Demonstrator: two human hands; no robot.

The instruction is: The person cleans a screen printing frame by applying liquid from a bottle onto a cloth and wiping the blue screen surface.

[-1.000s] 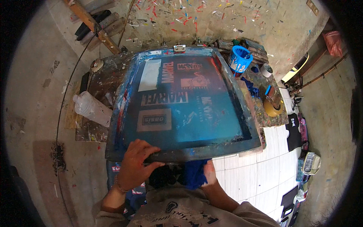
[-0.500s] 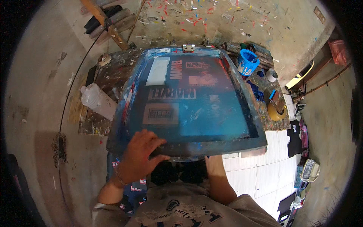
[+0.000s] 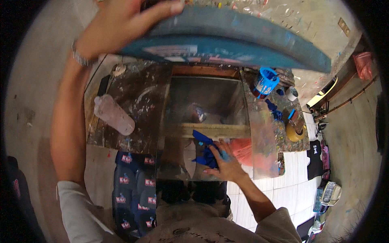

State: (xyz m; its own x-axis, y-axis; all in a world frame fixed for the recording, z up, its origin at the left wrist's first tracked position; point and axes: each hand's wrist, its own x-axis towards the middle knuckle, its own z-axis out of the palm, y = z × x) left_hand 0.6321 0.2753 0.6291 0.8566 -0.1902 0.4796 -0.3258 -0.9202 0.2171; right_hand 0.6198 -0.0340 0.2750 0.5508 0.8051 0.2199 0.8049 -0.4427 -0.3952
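Note:
My left hand grips the near edge of a screen printing frame, which is tilted up toward the wall so its blue-green underside shows. Its thumb lies along the frame's edge. Below it, a glass-like tabletop pane is uncovered. My right hand bends its fingers over a crumpled dark blue cloth on the near part of the pane, with a blue smear on the back of the hand. Part of the cloth is hidden under the fingers.
A cloudy plastic bottle lies on the stained board at left. At right are a blue-rimmed paint tub, a blue rag, a tape roll and a smaller roll. Patterned dark fabric hangs at near left.
My left hand has lifted the frame's near edge up and away, uncovering the pane. My right hand, hidden beneath the frame before, now shows on the blue cloth.

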